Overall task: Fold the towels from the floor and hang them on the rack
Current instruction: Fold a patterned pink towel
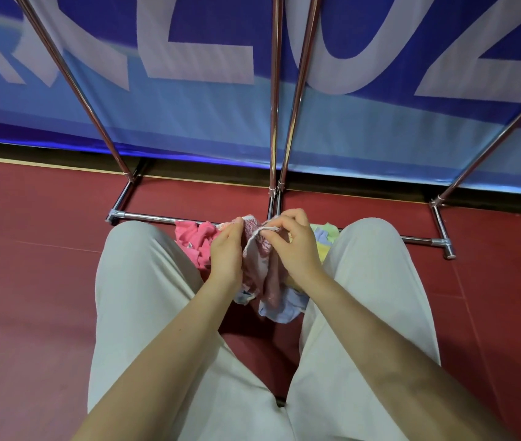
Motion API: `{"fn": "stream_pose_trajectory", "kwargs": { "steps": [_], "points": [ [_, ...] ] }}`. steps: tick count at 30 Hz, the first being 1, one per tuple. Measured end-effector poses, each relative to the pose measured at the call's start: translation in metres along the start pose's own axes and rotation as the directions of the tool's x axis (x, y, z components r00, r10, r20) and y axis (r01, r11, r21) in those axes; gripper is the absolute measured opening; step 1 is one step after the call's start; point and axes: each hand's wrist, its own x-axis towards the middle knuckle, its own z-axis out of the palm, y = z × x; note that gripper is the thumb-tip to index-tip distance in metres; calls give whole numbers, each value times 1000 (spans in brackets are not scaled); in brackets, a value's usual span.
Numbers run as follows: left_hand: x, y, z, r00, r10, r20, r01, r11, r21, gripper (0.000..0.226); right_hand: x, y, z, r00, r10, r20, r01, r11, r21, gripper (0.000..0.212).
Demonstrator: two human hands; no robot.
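Both hands' fingers (276, 225) pinch the crumpled pink-patterned towel (260, 265), which hangs between left hand (225, 253) and right hand (297, 246).

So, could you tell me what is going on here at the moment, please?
A person crouches on the red floor in front of a metal rack. Both hands grip a crumpled pink-and-white towel between the knees: the left hand holds its left side, the right hand pinches its upper edge. A pink towel and a yellow-green towel lie on the floor beyond. No towel shows on the rack.
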Motion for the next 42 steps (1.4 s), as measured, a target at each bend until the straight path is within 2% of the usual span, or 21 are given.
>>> {"fn": "stream_pose_trajectory", "kwargs": {
  "steps": [3,7,11,16,20,25,28,32,35,38,42],
  "points": [
    [0,-1,-2,997,-54,63,59,995,-77,26,0,0,-1,997,-74,0,74,994,-75,10],
    [-5,-3,-2,990,-33,137,47,993,-105,35,-2,-3,-1,996,81,38,-81,997,-3,12],
    [-13,-1,3,983,17,183,-6,998,-62,53,1,-2,3,983,178,-37,-174,980,92,14],
    [-21,-5,12,965,34,261,-32,999,-14,25,-1,-4,7,962,233,-145,-202,958,202,16],
    [-23,-8,16,961,134,241,-139,990,5,28,1,-7,7,937,271,-221,-212,943,258,16],
    [-28,-6,16,953,228,199,-234,972,11,27,0,-10,10,942,274,-193,-229,947,226,19],
    [-29,-2,14,942,274,196,-284,958,26,31,-2,-13,13,960,238,-145,-210,960,184,28],
    [-31,0,12,946,239,220,-236,971,-40,29,-2,-15,11,963,219,-155,-190,965,180,32],
    [-36,2,12,925,239,294,-247,969,-13,29,-2,-13,8,951,246,-188,-214,961,175,34],
    [-36,-3,10,860,263,437,-300,954,17,26,-1,-9,5,940,286,-187,-255,951,176,34],
    [-33,-9,9,883,260,390,-311,948,73,20,1,-4,4,936,311,-164,-279,941,190,34]
  ]
}}
